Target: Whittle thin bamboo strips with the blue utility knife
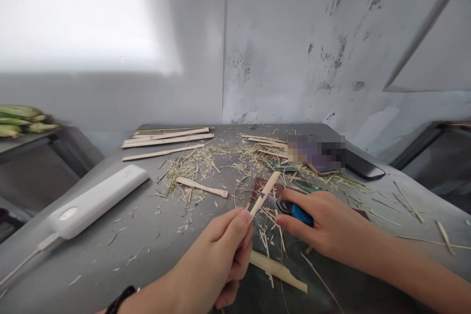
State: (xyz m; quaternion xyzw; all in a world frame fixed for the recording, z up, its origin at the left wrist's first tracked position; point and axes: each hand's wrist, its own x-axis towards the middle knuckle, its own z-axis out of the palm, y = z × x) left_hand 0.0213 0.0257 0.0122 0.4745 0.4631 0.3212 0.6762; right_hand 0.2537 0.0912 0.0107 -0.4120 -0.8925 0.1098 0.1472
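My left hand (230, 250) grips a thin, pale bamboo strip (270, 185), which points up and to the right out of the fist. In my right hand (324, 221) is a utility knife (296, 210) with a blue and black handle. Its blade meets the strip a little above my left thumb. Beneath the knife lies a brown board (259, 185), partly hidden by my hands and shavings. A wider bamboo piece (281, 271) with a shaped end rests below, close to my left hand. A short carved bamboo piece (202, 187) lies farther left among shavings.
Several bamboo strips (169, 138) lie at the back left of the grey table (147, 216). A white power strip (99, 201) with a cable sits at left. At right are a blurred phone (320, 159) and a black device (362, 163). Shavings cover the middle.
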